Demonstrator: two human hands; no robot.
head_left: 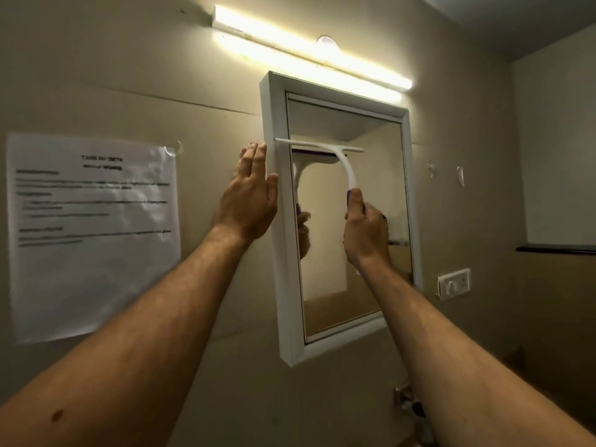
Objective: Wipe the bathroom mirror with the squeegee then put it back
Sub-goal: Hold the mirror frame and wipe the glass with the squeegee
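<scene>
A white-framed mirror [350,253] hangs on the beige wall, its frame [283,253] standing out from the wall. My right hand [366,232] is shut on the purple grip of a white squeegee [346,166]. The squeegee's blade lies level across the upper left part of the glass, near the top. My left hand [250,196] is open and flat, its fingers resting against the frame's left outer edge. Both hands are reflected faintly in the glass.
A lit tube light [309,50] runs above the mirror. A printed sheet [93,233] is taped to the wall at left. A white hook plate [453,283] and small wall hooks [459,175] sit right of the mirror, beside a dark ledge [554,249]. A tap fitting [406,401] shows below.
</scene>
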